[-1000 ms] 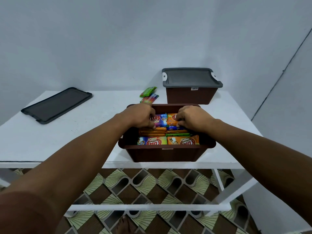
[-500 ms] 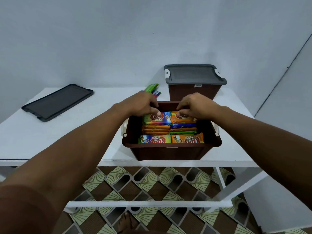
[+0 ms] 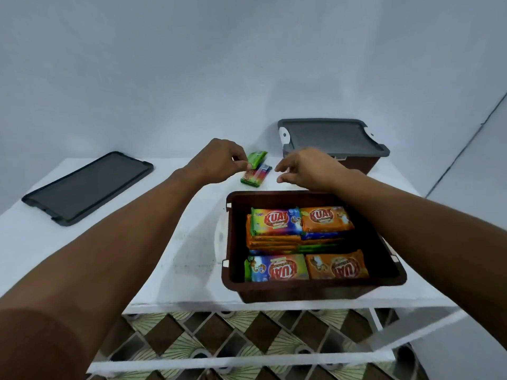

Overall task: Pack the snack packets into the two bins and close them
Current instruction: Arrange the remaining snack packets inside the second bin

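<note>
The open bin (image 3: 310,290), lower centre, holds rows of packets (image 3: 277,222). Beyond it, mid-frame, the left hand (image 3: 219,160) pinches the edge of the loose packets (image 3: 256,174); the right hand (image 3: 310,168) hovers loosely curled, holding nothing. Behind stands the lidded bin (image 3: 333,135), with a spare lid (image 3: 87,187) at left.

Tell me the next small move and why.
Probably pinch the loose packets and lift them into the open bin. They lie on the table behind it, the left hand is at their edge, the right hand hovers open nearby, and the spare lid lies aside.
</note>
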